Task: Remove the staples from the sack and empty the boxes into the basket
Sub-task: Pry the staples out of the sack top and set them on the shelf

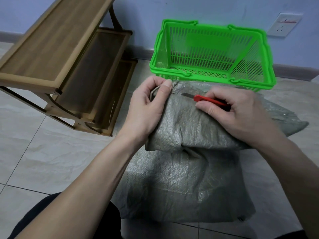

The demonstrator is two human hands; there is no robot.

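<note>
A grey-green woven sack [186, 173] lies bulging on the tiled floor in front of me, its folded top edge toward the basket. My left hand [148, 107] pinches the sack's top left corner between thumb and fingers. My right hand [241, 111] grips a red utility knife [208, 100], whose short metal blade points left and lies against the folded top edge. Just behind the sack stands a bright green plastic basket [210, 73] with nothing visible inside it. No boxes show; the sack hides whatever it holds. I cannot make out any staples.
A wooden three-tier shelf rack [69, 69] stands to the left on the floor. A pale blue wall with a grey skirting board and a wall socket [284, 25] runs behind the basket. My dark trouser knee [69, 221] shows at the bottom left.
</note>
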